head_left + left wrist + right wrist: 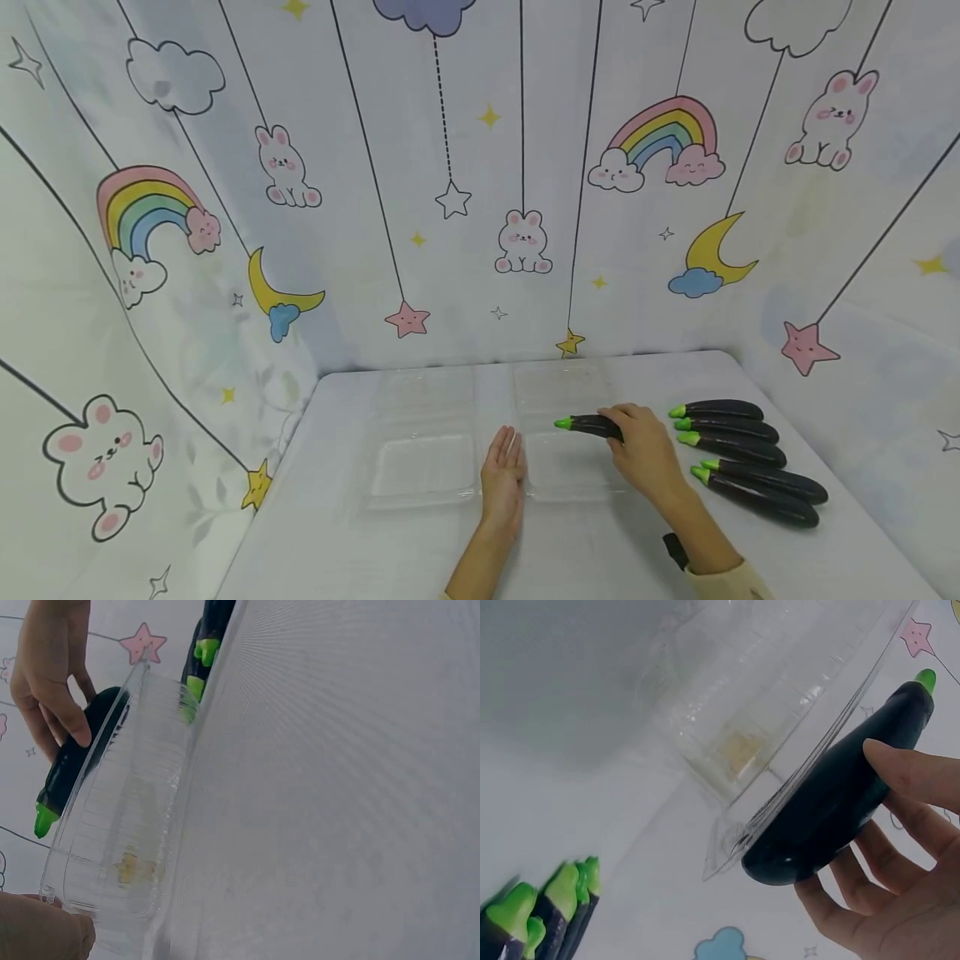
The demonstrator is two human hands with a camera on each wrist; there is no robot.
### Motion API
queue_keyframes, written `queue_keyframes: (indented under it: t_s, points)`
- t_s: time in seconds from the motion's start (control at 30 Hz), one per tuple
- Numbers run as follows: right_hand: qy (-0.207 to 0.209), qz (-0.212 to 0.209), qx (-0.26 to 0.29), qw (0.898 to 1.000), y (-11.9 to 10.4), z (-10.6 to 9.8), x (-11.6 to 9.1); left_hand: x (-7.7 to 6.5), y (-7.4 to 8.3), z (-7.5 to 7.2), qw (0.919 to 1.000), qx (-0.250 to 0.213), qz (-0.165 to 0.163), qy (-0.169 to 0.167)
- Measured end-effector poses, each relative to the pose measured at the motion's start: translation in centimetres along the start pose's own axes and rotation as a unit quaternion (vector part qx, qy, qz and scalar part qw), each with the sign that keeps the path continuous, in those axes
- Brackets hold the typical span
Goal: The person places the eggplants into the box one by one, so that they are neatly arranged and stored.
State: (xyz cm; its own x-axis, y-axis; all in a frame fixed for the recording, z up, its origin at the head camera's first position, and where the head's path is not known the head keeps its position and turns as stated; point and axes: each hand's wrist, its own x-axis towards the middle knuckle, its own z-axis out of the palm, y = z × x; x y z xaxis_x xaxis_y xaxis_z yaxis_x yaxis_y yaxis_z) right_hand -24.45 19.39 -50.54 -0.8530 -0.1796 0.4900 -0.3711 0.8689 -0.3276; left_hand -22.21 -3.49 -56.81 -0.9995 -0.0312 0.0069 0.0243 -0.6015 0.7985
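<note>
My right hand (pixel 643 446) grips a dark eggplant with a green stem end (pixel 587 426), thumb on one side and fingers on the other. It is over the right clear plastic box (pixel 562 493), its green tip pointing left. In the right wrist view the eggplant (pixel 832 795) overlaps the box's rim. My left hand (pixel 502 479) is at the left side of that box, fingers straight and together. The left wrist view shows part of the left hand (pixel 45 930) right at the box's corner.
A second clear box (pixel 423 500) stands to the left of the left hand. Several more eggplants (pixel 757 492) lie side by side on the right of the white table (pixel 337 550). A patterned curtain (pixel 480 150) hangs behind and at both sides.
</note>
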Motion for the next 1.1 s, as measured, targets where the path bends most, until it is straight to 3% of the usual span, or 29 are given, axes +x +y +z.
queue_keyframes:
  t_s: [1.1]
  points:
    - [-0.024,0.0,0.009,1.0,-0.2,4.5,1.6,0.2,-0.3,-0.1,1.0,-0.003,0.0,0.007]
